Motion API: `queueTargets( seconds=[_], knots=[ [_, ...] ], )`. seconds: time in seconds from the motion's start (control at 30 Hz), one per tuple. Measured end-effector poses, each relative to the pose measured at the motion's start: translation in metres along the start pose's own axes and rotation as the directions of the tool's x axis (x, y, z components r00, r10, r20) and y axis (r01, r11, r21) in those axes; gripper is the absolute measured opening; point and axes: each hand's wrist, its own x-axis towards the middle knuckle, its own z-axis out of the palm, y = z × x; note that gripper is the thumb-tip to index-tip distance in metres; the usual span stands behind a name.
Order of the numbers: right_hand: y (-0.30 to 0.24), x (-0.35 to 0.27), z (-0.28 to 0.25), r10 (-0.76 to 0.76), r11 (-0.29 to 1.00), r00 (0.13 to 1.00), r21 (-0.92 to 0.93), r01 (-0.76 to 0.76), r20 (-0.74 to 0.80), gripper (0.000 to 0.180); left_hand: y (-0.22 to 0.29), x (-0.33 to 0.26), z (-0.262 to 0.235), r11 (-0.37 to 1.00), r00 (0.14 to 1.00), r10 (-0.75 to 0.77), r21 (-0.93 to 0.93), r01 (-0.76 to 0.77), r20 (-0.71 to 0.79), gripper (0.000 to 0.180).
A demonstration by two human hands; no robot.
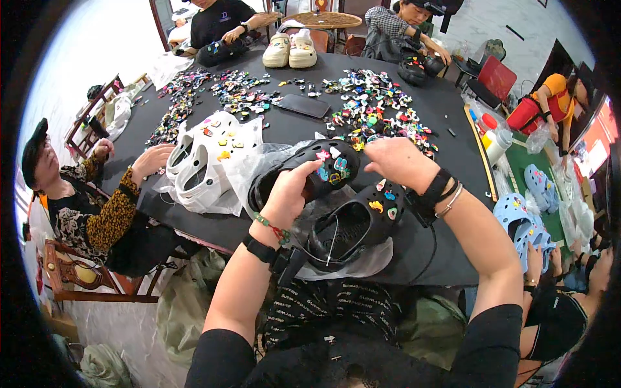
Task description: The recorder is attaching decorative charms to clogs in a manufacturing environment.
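My left hand (292, 187) grips a black foam clog (272, 171) by its side, thumb on the upper. Colourful shoe charms (333, 167) sit in the holes over its toe. Just right of that toe is my right hand (396, 161), back upward and fingers curled in; whatever they pinch is hidden. Below it lies a second black clog (349, 229) with several charms, resting on a clear plastic bag (372, 264). To the left, a pair of white clogs (200, 158) with charms lies on plastic.
Heaps of loose charms (378, 107) spread over the black table (427, 258), around a dark phone-like slab (304, 106). Cream clogs (289, 50) stand at the far edge. Co-workers sit left and opposite, two handling black clogs. Light-blue clogs (517, 216) lie on a green table at right.
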Motion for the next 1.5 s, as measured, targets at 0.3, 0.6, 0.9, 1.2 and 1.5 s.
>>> queueTargets(
  seconds=[0.3, 0.6, 0.9, 1.2, 1.5],
  knots=[
    [-0.036, 0.032, 0.002, -0.254, 0.966, 0.966, 0.043, 0.256, -0.05, 0.037, -0.006, 0.019, -0.014, 0.993, 0.998, -0.011, -0.117, 0.018, 0.06, 0.025],
    [-0.046, 0.043, 0.006, -0.23, 0.973, 0.973, 0.014, 0.231, -0.031, 0.04, -0.004, 0.027, -0.024, 0.994, 0.995, -0.017, -0.102, 0.028, 0.103, 0.023],
    [-0.029, 0.03, 0.011, 0.045, 0.992, 0.99, 0.113, -0.06, 0.133, 0.044, -0.001, 0.017, -0.011, 0.993, 0.999, -0.001, -0.114, 0.006, 0.047, 0.026],
    [-0.028, 0.045, 0.019, 0.216, 0.932, 0.934, 0.226, -0.284, 0.285, 0.043, -0.004, 0.021, -0.007, 0.997, 0.999, 0.009, -0.077, -0.013, -0.049, 0.026],
    [-0.019, 0.042, 0.03, 0.15, 0.893, 0.976, 0.403, -0.202, 0.158, 0.044, -0.001, 0.025, -0.01, 0.996, 0.998, 0.02, -0.086, -0.025, -0.055, 0.027]
  ],
)
